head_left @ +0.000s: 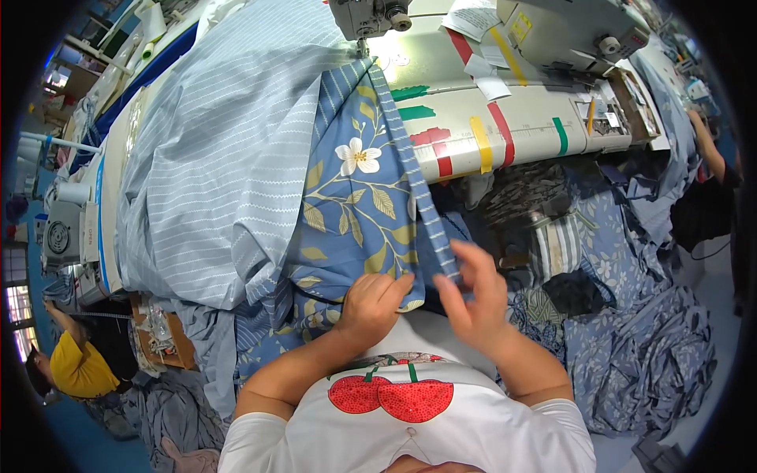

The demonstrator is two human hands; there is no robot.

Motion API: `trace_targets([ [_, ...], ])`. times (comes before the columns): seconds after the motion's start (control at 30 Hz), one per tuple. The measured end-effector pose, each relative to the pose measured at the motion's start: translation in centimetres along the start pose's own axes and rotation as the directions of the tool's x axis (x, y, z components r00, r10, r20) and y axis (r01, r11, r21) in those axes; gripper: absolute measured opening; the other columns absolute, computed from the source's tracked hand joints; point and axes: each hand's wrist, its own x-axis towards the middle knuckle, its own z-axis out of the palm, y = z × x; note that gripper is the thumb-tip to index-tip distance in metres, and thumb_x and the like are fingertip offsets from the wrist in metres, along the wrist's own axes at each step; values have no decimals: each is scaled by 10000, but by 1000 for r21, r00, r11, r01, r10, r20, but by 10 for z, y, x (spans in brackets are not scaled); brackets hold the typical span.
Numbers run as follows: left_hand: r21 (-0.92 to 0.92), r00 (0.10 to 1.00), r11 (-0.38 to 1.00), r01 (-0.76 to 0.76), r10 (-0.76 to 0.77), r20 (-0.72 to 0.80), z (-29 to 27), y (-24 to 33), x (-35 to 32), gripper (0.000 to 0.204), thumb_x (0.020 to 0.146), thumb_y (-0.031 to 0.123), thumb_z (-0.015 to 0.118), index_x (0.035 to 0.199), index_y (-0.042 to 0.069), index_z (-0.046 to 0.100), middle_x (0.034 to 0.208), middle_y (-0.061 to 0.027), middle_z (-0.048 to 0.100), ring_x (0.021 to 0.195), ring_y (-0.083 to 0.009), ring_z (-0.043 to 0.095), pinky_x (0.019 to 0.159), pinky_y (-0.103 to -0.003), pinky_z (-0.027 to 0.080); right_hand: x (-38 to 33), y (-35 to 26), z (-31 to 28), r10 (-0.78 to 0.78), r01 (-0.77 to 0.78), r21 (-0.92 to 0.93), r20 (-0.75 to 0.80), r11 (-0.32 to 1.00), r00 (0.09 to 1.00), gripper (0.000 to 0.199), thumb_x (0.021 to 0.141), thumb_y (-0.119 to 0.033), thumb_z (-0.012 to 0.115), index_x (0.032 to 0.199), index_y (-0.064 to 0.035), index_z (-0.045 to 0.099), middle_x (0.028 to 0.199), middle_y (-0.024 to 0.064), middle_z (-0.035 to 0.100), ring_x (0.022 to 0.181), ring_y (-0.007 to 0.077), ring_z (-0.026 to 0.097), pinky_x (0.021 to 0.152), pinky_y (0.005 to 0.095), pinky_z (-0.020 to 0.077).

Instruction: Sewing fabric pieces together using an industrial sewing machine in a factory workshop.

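A blue fabric piece with a white flower and leaf print (359, 197) runs from the sewing machine head (371, 20) down toward me. Its right edge carries a striped border (422, 201), folded over along its length. Pale blue striped fabric (213, 173) lies bunched to its left. My left hand (374, 306) is closed on the lower end of the floral fabric, knuckles up. At the lower end of the striped border is my right hand (477, 296), slightly blurred, thumb and forefinger apart beside the edge. The fabric's top end lies under the needle area.
The machine bed (465, 142) bears coloured tape strips and paper scraps. A tray with small items (611, 114) sits at its right. Heaped floral fabric (643, 355) lies at lower right. Other people work at far left, in a yellow shirt (83, 366), and far right.
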Motion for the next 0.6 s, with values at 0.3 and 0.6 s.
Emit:
trace_targets([
  [0.3,148,990,979,-138,143,-17,-9,10,9,238,678,61,618,911,51,669,905,-30,622,918,-186,594,802,-358,406,-47,-1,-9,141,-288,291,436,912,889,196,908,-14,541,1098,32,550,824,108,662,738,110,642,622,244,509],
  [0.6,30,993,992,-119,119,9,1,13,-7,230,664,86,628,890,70,665,1016,-15,639,1011,-161,587,845,-363,370,-59,6,-3,293,-733,448,711,513,640,142,964,-76,496,1059,9,558,841,83,673,750,99,627,700,235,513],
])
